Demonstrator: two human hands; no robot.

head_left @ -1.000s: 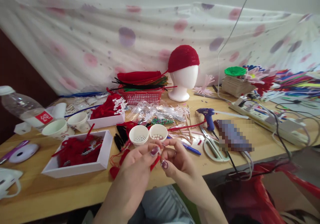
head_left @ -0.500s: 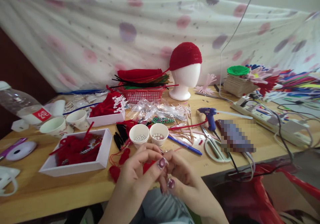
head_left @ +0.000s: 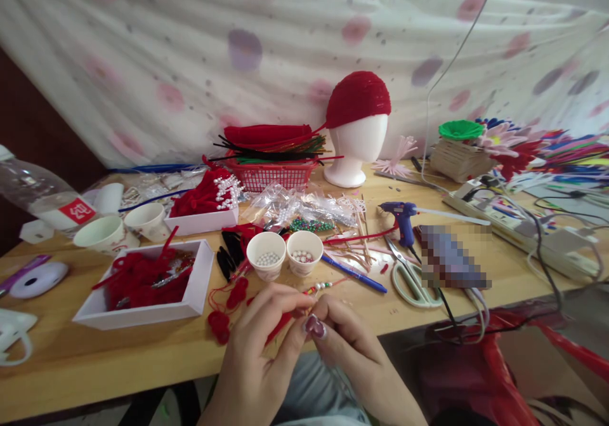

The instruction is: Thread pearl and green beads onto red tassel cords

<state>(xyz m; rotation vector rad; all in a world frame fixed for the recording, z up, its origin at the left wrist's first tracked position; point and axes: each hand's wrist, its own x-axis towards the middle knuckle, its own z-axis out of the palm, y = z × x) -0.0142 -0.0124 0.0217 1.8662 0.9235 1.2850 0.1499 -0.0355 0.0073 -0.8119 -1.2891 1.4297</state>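
Note:
My left hand [head_left: 264,340] and my right hand [head_left: 354,343] meet over the table's front edge, thumbs and fingertips pinched together. What lies between the fingertips is too small and covered to make out. Just beyond them shows a short beaded string [head_left: 323,285] with white and green beads; I cannot tell whether the fingers hold its end. A red fuzzy strip [head_left: 280,328] shows beneath my left hand. Two paper cups of beads, the left cup [head_left: 266,272] and the right cup [head_left: 304,268], stand right behind the hands. Red fuzzy pieces [head_left: 219,327] with thin cord lie to the left.
Left stands a white box [head_left: 207,273] of red pieces. Behind are a red basket [head_left: 273,175] and a foam head [head_left: 356,150] in a red cap. Rightward lie a blue pen [head_left: 354,273], scissors [head_left: 413,283], a glue gun [head_left: 403,223] and a power strip [head_left: 518,232] with cables.
My hands have shifted slightly down and their fingertips have drawn closer together. The beaded string and red strip near them now show more. The whole view has moved a little.

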